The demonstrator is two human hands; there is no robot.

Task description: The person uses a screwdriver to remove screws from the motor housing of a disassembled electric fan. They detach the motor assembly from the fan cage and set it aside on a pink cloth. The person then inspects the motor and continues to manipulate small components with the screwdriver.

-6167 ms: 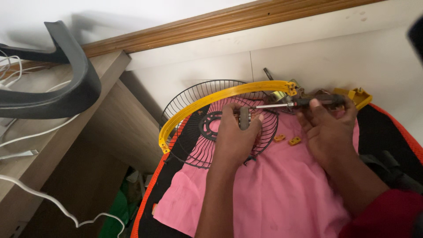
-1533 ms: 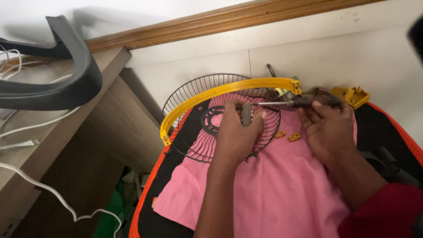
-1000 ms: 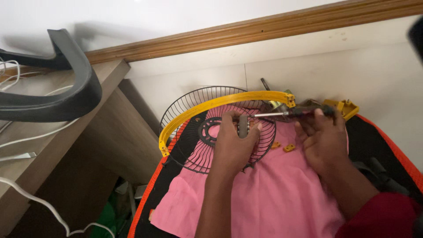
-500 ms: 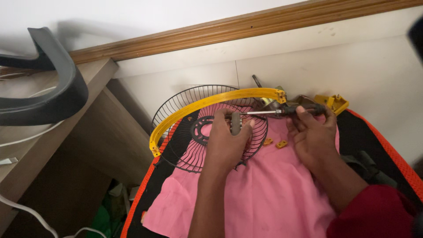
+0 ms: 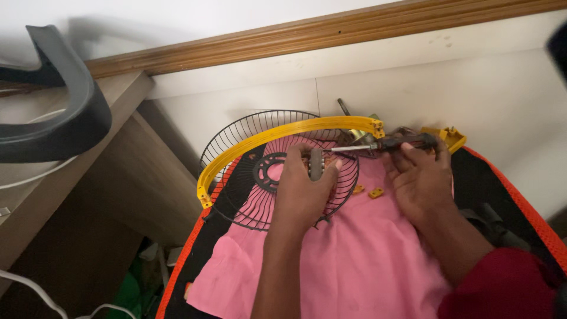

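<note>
left hand (image 5: 304, 189) steadies fan grille (image 5: 260, 171); right hand (image 5: 422, 177) holds screwdriver (image 5: 384, 143).

My left hand (image 5: 304, 189) and forearm bare; right hand (image 5: 420, 180) bare, red sleeve (image 5: 508, 289) above the wrist.

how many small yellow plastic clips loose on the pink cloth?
2. One small yellow plastic clip lies by the black wire fan grille; the other sits just right of it, near the right hand. More may hide under the hands.
</note>
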